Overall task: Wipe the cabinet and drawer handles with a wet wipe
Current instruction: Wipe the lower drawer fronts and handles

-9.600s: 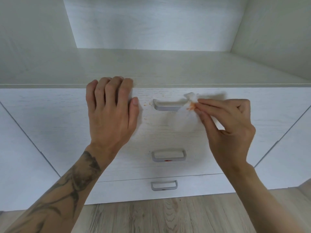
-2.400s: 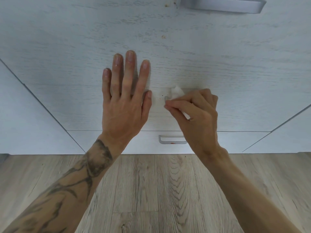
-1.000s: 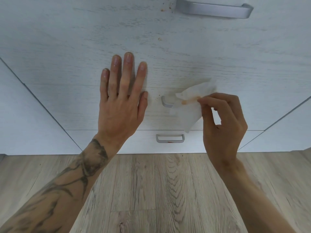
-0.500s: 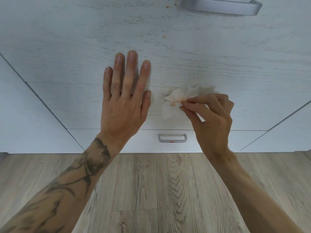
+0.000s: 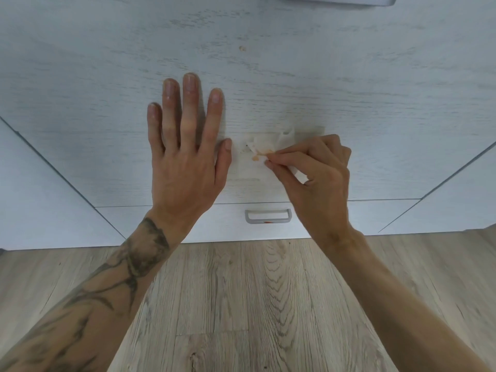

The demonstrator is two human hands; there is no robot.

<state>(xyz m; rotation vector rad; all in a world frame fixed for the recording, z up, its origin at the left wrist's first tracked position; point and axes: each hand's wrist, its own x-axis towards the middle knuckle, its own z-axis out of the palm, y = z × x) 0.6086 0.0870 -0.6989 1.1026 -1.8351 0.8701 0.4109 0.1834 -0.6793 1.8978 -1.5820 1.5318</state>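
My right hand (image 5: 316,178) pinches a white wet wipe (image 5: 268,146) with orange smears and presses it over the middle drawer's handle, which the wipe hides. My left hand (image 5: 185,154) lies flat with fingers spread on the white drawer front (image 5: 107,89), just left of the wipe. The bottom drawer's grey handle (image 5: 267,216) shows below, with a small orange spot on its lower bar. The top drawer's grey handle (image 5: 335,0) is cut off at the upper edge.
Small brownish specks (image 5: 242,48) mark the drawer front above my hands. White cabinet panels flank the drawers at the left (image 5: 35,197) and right (image 5: 461,200). Wood-look flooring (image 5: 241,304) fills the lower half.
My right hand has shifted left with the wipe from the handle's right end to cover the whole handle. The view rose slightly. My left hand has stayed flat on the drawer.
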